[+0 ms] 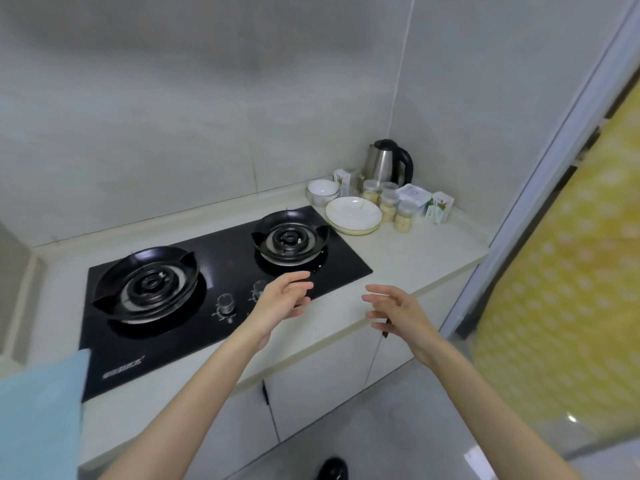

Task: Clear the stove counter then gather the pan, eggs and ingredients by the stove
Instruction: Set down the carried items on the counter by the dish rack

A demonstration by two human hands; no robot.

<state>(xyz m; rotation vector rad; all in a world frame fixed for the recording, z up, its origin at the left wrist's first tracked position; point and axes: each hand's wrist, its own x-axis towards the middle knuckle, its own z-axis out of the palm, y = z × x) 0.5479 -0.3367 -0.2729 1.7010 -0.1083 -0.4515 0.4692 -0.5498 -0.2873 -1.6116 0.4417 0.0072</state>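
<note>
Over counter edge we hold left hand (284, 299) and right hand (393, 311), fingers spread, gripping nothing. Plates (353, 211), jars (388, 202), kettle (388, 162) crowd far corner; clearing not begun. Pan, eggs not visible.

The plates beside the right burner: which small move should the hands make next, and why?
Probably reach forward and take the stack of plates with both hands. The left hand and right hand are open and empty, and the plates are the nearest clutter on the counter.
</note>
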